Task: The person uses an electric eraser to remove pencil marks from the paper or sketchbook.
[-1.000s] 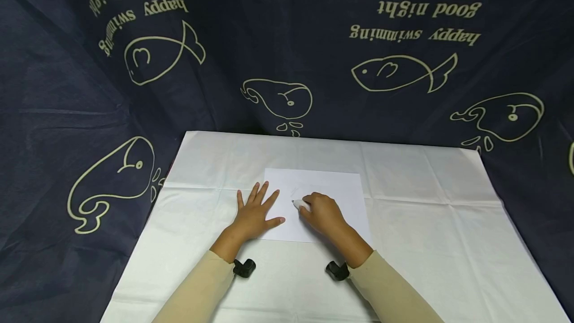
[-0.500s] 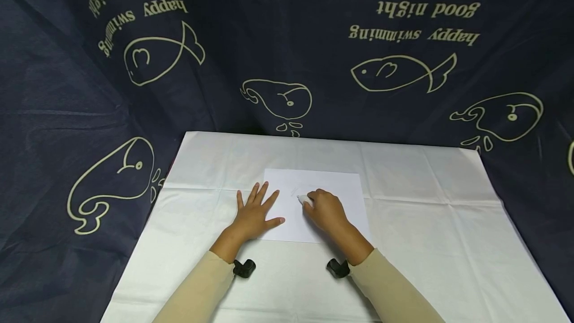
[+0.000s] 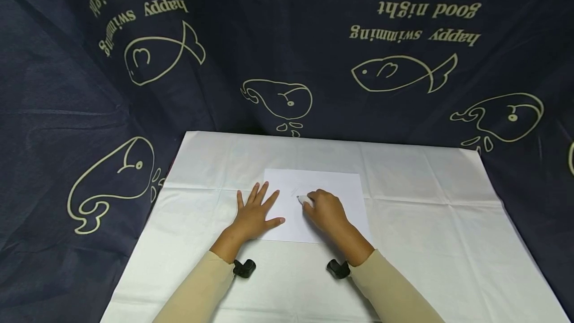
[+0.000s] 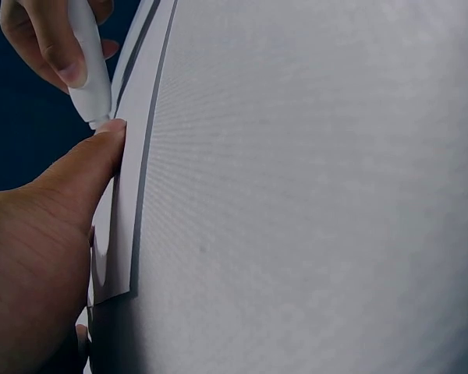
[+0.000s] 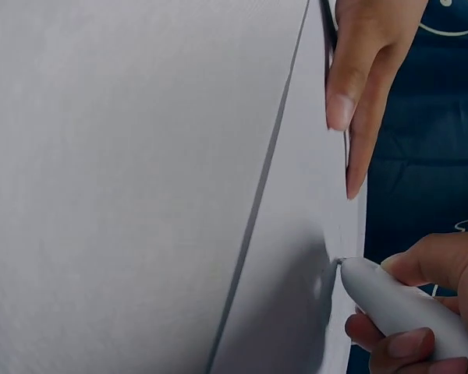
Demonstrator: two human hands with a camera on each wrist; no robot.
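A white sheet of paper (image 3: 332, 182) lies on the white-covered table. My left hand (image 3: 251, 216) rests on its left side, fingers spread and straight. My right hand (image 3: 328, 211) grips a thick white pen (image 3: 305, 199) over the middle of the sheet. The pen tapers to a small dark tip, which points left and meets the paper in the right wrist view. Faint thin strokes (image 3: 294, 191) show just up-left of that tip. From the left wrist, the pen (image 4: 92, 70) appears beyond my left thumb. My palm hides the pen's rear end in the head view.
A creased white cloth (image 3: 417, 243) covers the table. Behind it and to the sides hangs a dark blue curtain (image 3: 278, 29) printed with fish, whales and lettering. A small black camera sits on each wrist, the left camera (image 3: 244, 268) and the right camera (image 3: 338, 268).
Over the first half second my right hand shifted slightly right and away from me with the pen, uncovering more of the faint strokes. Since then it has barely moved. My left hand stays still.
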